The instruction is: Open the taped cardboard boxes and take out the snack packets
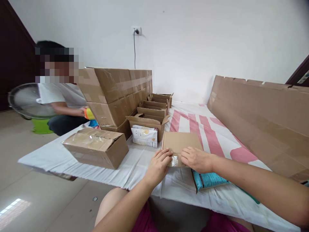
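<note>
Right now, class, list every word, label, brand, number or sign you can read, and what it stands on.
No text is legible.
White packet: printing too small to read.
Teal packet: marking on dark strip too blurred.
Pale label, far right: too blurred.
Front-centre carton: no text visible.

gap between boxes (149, 120) and panel (256, 122)

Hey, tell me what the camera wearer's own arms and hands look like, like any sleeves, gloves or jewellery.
The left hand and right hand are ungloved, with no rings visible. The left forearm and right forearm are bare as far as they show: no sleeve, watch, bracelet, cable or clear marking.
</note>
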`<state>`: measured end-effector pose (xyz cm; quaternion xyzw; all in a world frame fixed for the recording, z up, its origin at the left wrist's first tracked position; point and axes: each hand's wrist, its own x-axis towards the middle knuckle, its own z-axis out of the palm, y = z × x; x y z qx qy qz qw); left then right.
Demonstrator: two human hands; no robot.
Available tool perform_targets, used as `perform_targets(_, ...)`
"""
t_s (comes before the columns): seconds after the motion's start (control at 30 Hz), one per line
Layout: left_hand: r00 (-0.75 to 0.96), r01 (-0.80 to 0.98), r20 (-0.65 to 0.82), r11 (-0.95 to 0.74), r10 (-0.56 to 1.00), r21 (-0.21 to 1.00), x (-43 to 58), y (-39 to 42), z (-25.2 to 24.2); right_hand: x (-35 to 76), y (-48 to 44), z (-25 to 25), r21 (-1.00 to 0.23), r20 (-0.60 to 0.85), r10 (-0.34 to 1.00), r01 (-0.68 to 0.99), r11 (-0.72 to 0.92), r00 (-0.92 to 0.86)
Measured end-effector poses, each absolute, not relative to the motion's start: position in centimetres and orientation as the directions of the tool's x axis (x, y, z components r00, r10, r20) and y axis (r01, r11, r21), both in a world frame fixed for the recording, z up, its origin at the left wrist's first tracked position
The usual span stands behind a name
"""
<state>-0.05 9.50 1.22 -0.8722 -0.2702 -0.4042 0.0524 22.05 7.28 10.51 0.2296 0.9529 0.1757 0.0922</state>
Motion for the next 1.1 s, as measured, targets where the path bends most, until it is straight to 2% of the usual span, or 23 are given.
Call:
perform_targets(0.2, 0.517, 0.506, 0.752, -0.855, 0.408, 0.115, 0.2, 9.3, 1.5, 25.1, 5.5, 10.1, 0.246, -0.038, 0.617, 0.591, 0.768, -0.786)
perform_targets(0.43, 0.509, 0.517, 0.76, -0.85, 0.403, 0.104, 0.3, 9.3, 1.5, 26.8, 3.7, 9.0, 0.165, 0.052, 0.63, 0.629, 0.76, -0.775)
perform_targets(0.57, 0.508, 0.529, 0.751, -0.841, 0.421, 0.114, 0.2, 9.5, 1.1, 27.9, 2.2, 8.2, 0.133, 0.048, 0.638, 0.638, 0.759, -0.769)
perform_targets(0.67, 0.511, 0.513, 0.746, -0.848, 0.426, 0.132, 0.1, 9.4, 0.9, 28.8, 0.3, 7.7, 0.041, 0.105, 0.651, 0.657, 0.752, -0.752)
perform_targets(0.73, 0.468, 0.515, 0.755, -0.836, 0.459, 0.19, 0.0, 9.4, 0.8, 29.2, -1.2, 7.4, -0.084, 0.172, 0.663, 0.66, 0.747, -0.728)
perform_targets(0.87, 0.258, 0.497, 0.749, -0.749, 0.61, 0.438, -0.4, 10.0, 0.6, 29.3, -3.9, 6.4, -0.298, 0.263, 0.728, 0.664, 0.686, -0.633)
perform_targets(1.0, 0.208, 0.347, 0.632, -0.661, 0.747, 0.666, -0.7, 11.1, 0.6, 29.8, -5.7, 4.0, -0.348, 0.293, 0.802, 0.723, 0.597, -0.521)
perform_targets(1.1, 0.171, 0.34, 0.573, -0.594, 0.801, 0.729, -0.6, 11.3, 1.2, 30.5, -6.6, 1.5, -0.393, 0.32, 0.859, 0.769, 0.505, -0.4)
